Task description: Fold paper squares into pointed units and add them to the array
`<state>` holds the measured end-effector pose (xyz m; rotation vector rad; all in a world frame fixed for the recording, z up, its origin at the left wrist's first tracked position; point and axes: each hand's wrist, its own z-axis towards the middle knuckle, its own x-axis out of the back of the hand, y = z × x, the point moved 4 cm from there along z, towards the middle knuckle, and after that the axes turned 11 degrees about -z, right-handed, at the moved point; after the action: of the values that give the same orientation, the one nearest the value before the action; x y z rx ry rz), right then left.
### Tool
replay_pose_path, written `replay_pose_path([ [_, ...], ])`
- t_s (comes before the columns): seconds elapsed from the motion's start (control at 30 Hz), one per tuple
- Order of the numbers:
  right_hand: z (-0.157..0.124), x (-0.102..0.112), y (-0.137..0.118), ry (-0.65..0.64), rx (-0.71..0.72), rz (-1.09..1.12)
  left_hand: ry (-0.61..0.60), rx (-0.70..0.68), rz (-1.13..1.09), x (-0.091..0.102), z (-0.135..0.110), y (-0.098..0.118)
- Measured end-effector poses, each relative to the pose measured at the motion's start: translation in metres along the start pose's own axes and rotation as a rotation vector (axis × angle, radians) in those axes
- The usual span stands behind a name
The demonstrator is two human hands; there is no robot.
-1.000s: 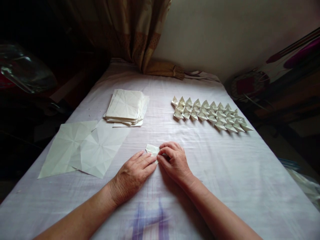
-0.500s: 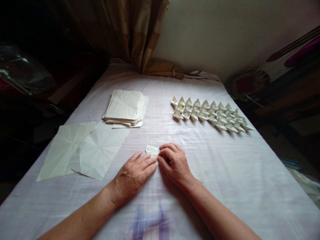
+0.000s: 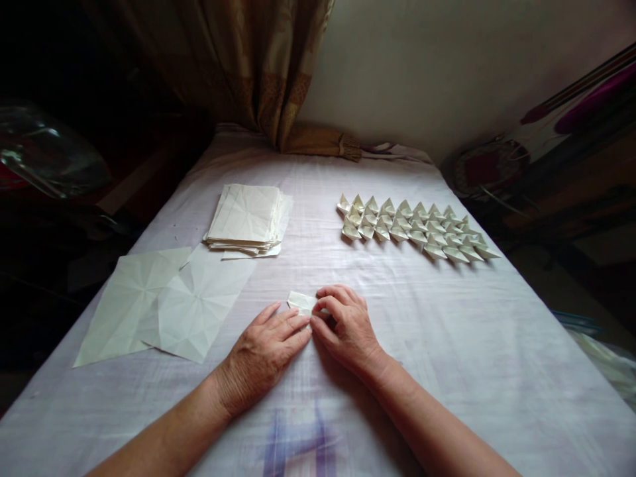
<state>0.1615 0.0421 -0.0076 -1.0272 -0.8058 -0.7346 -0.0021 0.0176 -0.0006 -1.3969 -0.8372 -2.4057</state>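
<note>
A small folded piece of white paper point(image 3: 301, 303) lies on the pale cloth-covered table point(image 3: 447, 344), mostly under my fingers. My left hand point(image 3: 263, 354) rests flat beside it, fingers stretched out and fingertips pressing on the paper's near edge. My right hand point(image 3: 345, 324) is curled over the paper's right end, fingers bent and pinching it against the cloth.
A stack of creased white sheets point(image 3: 246, 217) sits at the back left. Two unfolded creased sheets point(image 3: 169, 301) lie overlapping at the left edge. Rows of several folded paper pieces point(image 3: 412, 228) stand at the back right. A brown curtain point(image 3: 268, 66) hangs behind.
Both hands stay on the small paper with almost no movement; the view has tilted slightly, shifting everything a little down in the picture.
</note>
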Motion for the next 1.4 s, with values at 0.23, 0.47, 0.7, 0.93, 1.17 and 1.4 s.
replay_pose_path([
  [0.23, -0.01, 0.003, 0.015, 0.038, -0.106, -0.108, 0.005, 0.014, -0.011, 0.0, 0.0, -0.001],
  [0.47, -0.011, 0.006, 0.024, 0.064, -0.143, -0.146, 0.003, 0.012, -0.022, 0.0, 0.001, -0.001],
  [0.7, -0.009, 0.0, 0.006, -0.004, -0.064, -0.174, -0.008, 0.004, -0.021, 0.002, 0.002, -0.001],
  [0.93, -0.009, 0.001, 0.017, -0.015, -0.086, -0.129, -0.018, -0.017, -0.018, 0.003, 0.0, -0.001],
  [1.17, -0.008, 0.004, 0.021, 0.003, -0.079, -0.157, 0.0, 0.006, -0.028, 0.004, 0.0, 0.001],
  [1.4, -0.009, 0.004, 0.018, 0.037, -0.021, -0.143, -0.017, 0.07, -0.005, 0.006, 0.018, 0.002],
])
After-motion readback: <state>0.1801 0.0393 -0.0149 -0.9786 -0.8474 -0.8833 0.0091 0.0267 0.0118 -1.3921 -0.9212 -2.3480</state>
